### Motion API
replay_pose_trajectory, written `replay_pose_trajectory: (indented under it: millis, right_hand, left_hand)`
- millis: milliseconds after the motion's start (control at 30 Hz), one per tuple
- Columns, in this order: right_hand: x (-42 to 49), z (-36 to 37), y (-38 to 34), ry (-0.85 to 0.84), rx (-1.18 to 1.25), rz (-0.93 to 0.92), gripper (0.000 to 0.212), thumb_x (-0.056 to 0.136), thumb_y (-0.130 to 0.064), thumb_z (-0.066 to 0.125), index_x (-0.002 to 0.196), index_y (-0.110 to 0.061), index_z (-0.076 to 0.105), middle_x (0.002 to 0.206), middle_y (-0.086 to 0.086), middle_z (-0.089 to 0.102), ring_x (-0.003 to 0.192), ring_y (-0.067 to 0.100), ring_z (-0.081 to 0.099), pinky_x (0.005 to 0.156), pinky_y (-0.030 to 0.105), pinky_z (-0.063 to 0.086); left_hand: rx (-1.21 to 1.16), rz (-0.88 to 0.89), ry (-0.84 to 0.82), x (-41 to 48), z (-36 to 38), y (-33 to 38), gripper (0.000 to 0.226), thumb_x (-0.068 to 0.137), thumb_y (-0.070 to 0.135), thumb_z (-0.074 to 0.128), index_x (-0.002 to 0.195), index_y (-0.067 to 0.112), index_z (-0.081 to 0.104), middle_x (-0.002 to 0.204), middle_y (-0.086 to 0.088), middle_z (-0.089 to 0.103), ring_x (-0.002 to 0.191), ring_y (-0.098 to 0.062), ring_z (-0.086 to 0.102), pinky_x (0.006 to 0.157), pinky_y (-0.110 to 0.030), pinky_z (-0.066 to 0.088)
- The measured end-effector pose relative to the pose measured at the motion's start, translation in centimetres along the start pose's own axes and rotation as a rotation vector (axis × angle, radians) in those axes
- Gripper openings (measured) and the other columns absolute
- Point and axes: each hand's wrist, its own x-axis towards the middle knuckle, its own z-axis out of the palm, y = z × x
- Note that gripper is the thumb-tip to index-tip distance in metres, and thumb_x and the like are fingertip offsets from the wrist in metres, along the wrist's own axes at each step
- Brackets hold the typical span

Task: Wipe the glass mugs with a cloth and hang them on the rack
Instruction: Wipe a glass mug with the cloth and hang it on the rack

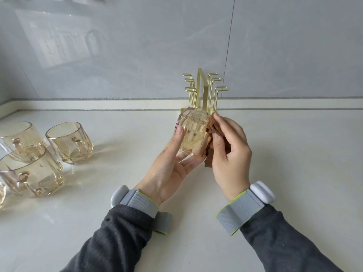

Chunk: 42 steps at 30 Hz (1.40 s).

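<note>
- Dark grey sleeves [121, 238] with grey wrist bands [140, 202] are reaching in from the lower edge.
- Left hand [170, 169] is gripping the held mug [193, 132], thumb lying on its side and fingers curling underneath.
- Right hand [229, 154] is pinching a brown cloth [215, 127] and pressing it against the mug's right side.
- The amber glass is being held tilted above the counter [275, 144], just in front of the gold rack [204, 91], whose hooks are standing bare by the wall [137, 55].
- Three other mugs [69, 142] are sitting upright together at far left.
</note>
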Motion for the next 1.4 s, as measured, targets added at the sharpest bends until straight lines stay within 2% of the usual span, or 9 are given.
replay_pose_trajectory:
  millis: [167,333,533,633,833,933,1067,1200,1400]
  right_hand:
    - [0.08,-0.03,-0.12,0.006,0.012,-0.012,0.037,0.096,0.004,0.054,0.132,-0.003,0.064,0.13,0.006,0.06,0.124,0.007,0.057,0.106,0.019,0.042]
    - [0.09,-0.05,-0.15,-0.003,0.012,-0.016,0.037,0.096,0.004,0.054,0.131,-0.003,0.064,0.13,0.007,0.061,0.124,0.012,0.058,0.106,0.021,0.043]
    - [0.18,-0.08,-0.13,0.002,0.011,0.011,0.036,0.097,0.002,0.054,0.13,-0.003,0.065,0.128,0.007,0.062,0.121,0.002,0.056,0.103,0.015,0.041]
    - [0.19,-0.14,-0.14,0.0,0.004,0.024,0.035,0.096,0.0,0.055,0.129,-0.004,0.066,0.128,0.005,0.062,0.12,0.001,0.057,0.103,0.014,0.041]
    - [0.22,-0.1,-0.4,-0.03,0.008,0.008,0.035,0.095,-0.001,0.058,0.129,-0.005,0.066,0.126,0.005,0.063,0.119,0.003,0.057,0.102,0.014,0.041]
    - [0.22,-0.06,-0.58,-0.053,0.026,-0.001,0.035,0.095,0.001,0.06,0.13,-0.005,0.065,0.126,0.004,0.064,0.12,0.004,0.058,0.102,0.015,0.042]
    - [0.18,-0.05,-0.87,-0.059,0.063,0.041,0.036,0.096,0.0,0.058,0.131,-0.008,0.063,0.125,-0.002,0.066,0.119,0.003,0.06,0.101,0.017,0.044]
    - [0.5,-0.24,-0.68,0.045,0.113,0.14,0.029,0.097,0.003,0.055,0.123,-0.009,0.06,0.111,-0.021,0.064,0.104,-0.011,0.061,0.092,0.01,0.043]
    - [0.57,-0.15,-0.54,-0.005,0.091,0.178,0.029,0.101,-0.014,0.051,0.127,-0.016,0.064,0.119,-0.007,0.068,0.114,0.003,0.063,0.097,0.019,0.046]
  left_hand:
    - [0.048,0.046,0.01,-0.25,0.06,0.21,0.034,0.078,0.053,0.069,0.096,0.03,0.086,0.114,-0.007,0.078,0.108,-0.032,0.074,0.094,-0.039,0.062]
    - [0.112,0.093,0.046,-0.38,0.14,0.07,0.052,0.082,0.053,0.065,0.122,0.021,0.074,0.104,0.002,0.08,0.101,-0.028,0.075,0.094,-0.04,0.062]
    - [0.102,0.112,0.066,-0.05,0.18,-0.06,0.065,0.074,0.056,0.071,0.121,0.012,0.073,0.102,-0.006,0.058,0.083,-0.026,0.069,0.086,-0.041,0.064]
    - [0.086,0.113,0.065,0.03,0.22,-0.2,0.069,0.076,0.054,0.07,0.134,0.018,0.062,0.109,-0.011,0.056,0.075,-0.026,0.069,0.086,-0.046,0.064]
    - [0.07,0.075,0.082,0.23,-0.04,-0.09,0.079,0.071,0.06,0.073,0.139,0.022,0.056,0.121,-0.016,0.053,0.091,-0.035,0.067,0.091,-0.048,0.062]
    - [0.077,0.052,0.079,0.3,-0.3,-0.26,0.075,0.076,0.048,0.085,0.139,0.02,0.056,0.121,-0.016,0.056,0.095,-0.038,0.068,0.09,-0.045,0.063]
    - [-0.017,-0.004,0.103,0.33,-0.12,-0.08,0.065,0.077,0.049,0.08,0.131,0.017,0.061,0.114,-0.019,0.059,0.086,-0.036,0.075,0.083,-0.042,0.065]
    - [-0.085,-0.071,0.106,0.14,0.19,0.25,0.069,0.074,0.056,0.072,0.132,0.019,0.063,0.098,-0.015,0.064,0.079,-0.034,0.076,0.073,-0.038,0.066]
    - [-0.086,-0.137,0.069,0.04,0.21,0.24,0.076,0.076,0.062,0.071,0.138,0.019,0.063,0.115,-0.021,0.064,0.081,-0.037,0.076,0.065,-0.035,0.064]
